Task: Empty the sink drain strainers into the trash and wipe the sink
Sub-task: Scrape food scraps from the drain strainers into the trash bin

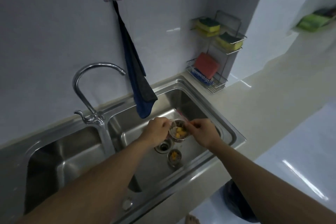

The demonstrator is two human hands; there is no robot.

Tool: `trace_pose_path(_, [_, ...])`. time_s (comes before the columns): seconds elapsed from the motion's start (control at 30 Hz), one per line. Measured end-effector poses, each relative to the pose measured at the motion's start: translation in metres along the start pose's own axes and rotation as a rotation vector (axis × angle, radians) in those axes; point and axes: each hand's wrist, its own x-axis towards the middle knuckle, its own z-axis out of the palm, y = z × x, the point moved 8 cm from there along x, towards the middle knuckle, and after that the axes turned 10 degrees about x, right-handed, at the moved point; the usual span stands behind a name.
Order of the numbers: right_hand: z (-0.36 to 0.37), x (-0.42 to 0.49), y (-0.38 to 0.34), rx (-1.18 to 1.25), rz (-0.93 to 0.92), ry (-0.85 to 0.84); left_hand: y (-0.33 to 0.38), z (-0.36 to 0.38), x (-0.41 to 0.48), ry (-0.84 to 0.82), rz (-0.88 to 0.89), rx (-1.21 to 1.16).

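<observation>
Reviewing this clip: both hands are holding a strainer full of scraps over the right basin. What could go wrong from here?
1. The left hand and right hand hold the full strainer right above the open drain; tipping it could drop yellow scraps down the hole.
2. The dark trash bin sits on the floor beyond the counter edge, so carrying may drip or spill.
3. A second strainer stands loose in the basin and could be knocked over.

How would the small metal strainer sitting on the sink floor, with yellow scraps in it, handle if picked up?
The small round metal strainer is probably stiff and light. Open-topped, it would likely spill its yellow scraps if tilted. Possibly slippery, sitting in the steel sink.
</observation>
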Motion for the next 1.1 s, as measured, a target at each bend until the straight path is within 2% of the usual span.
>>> trace_pose_path(0.17, [0.000, -0.036, -0.007, 0.038, 0.021, 0.141, 0.001, 0.003, -0.014, -0.019, 0.031, -0.001])
trace_pose_path(0.43, [-0.018, -0.098, -0.002, 0.045, 0.036, 0.358, 0.019, 0.018, -0.030, -0.108, 0.104, -0.161])
trace_pose_path(0.73, [-0.073, -0.150, 0.009, -0.006, 0.056, 0.562, 0.077, 0.034, -0.047, 0.027, 0.279, 0.093])
trace_pose_path(1.0, [-0.131, -0.176, 0.055, 0.050, 0.127, 0.665, 0.136, 0.105, -0.045, -0.164, 0.299, 0.030])
trace_pose_path(1.1, [-0.158, -0.184, 0.085, 0.050, 0.160, 0.677, 0.159, 0.142, -0.040, -0.257, 0.257, 0.005])
